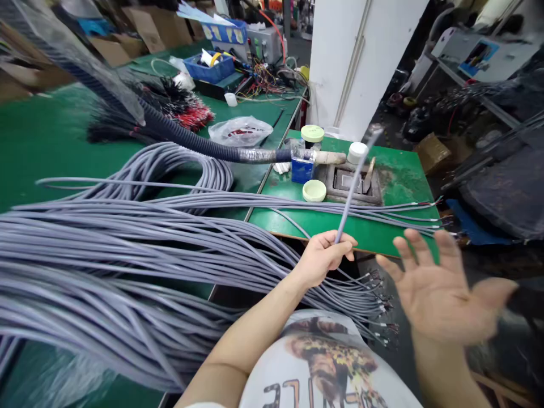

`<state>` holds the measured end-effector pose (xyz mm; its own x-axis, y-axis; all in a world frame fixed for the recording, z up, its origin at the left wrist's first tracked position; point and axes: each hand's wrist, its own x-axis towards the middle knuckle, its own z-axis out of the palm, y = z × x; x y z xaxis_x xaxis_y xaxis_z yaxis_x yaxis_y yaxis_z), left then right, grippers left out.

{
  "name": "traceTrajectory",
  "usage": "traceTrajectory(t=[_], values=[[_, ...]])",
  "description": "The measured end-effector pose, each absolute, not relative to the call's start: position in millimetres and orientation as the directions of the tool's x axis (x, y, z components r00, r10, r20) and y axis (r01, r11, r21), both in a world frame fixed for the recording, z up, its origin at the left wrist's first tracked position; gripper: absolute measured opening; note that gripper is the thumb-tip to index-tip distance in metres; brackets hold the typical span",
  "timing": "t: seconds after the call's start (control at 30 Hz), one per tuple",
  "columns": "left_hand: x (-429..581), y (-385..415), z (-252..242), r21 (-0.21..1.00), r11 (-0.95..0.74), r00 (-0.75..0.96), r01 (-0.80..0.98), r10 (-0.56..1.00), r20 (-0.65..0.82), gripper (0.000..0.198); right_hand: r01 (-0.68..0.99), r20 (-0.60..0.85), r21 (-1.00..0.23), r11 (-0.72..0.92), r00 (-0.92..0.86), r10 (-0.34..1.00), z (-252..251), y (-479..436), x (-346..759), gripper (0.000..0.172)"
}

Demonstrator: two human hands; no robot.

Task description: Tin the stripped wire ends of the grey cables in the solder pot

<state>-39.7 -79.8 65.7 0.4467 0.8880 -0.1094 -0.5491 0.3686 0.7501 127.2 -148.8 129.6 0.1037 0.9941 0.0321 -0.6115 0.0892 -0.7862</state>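
My left hand (325, 258) is closed around a grey cable (351, 195), whose blurred free end points up and away. Off to the right, my right hand (442, 289) is held up with its fingers spread and nothing in it. A large bundle of grey cables (140, 243) fills the left side and runs under my left forearm. Several cable ends (382, 306) with bare wires hang past the bench edge. Other cables (395, 212) lie across the small green table, their stripped ends at its right side.
On the green table (272, 221) are a soldering pot (351, 184), a pale green lid (314, 191), a white-lidded jar (357, 152) and a blue box (302, 170). A ribbed hose (187, 136) crosses above the bench. A white pillar (348, 68) stands behind.
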Motion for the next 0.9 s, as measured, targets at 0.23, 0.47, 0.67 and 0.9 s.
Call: traceTrajectory(t=[0.23,0.47,0.67,0.9], values=[[-49,-84,59,0.818,0.33,0.405,-0.471,0.905,-0.132,0.025,-0.6,0.063,-0.798,0.063,0.022,0.998,99,-134,102,0.061],[-50,-83,62,0.932,0.157,0.376,-0.326,0.926,-0.025,0.02,-0.501,0.134,-0.856,0.126,0.021,0.991,98,-132,109,0.058],[-44,-86,66,0.987,-0.089,0.295,-0.131,0.947,0.125,0.013,-0.431,0.187,-0.889,0.158,-0.026,0.982,94,-135,115,0.06],[-34,-96,59,0.874,-0.474,0.28,0.104,0.857,0.432,0.016,-0.37,0.039,-0.927,0.056,0.053,0.998,89,-90,138,0.041]])
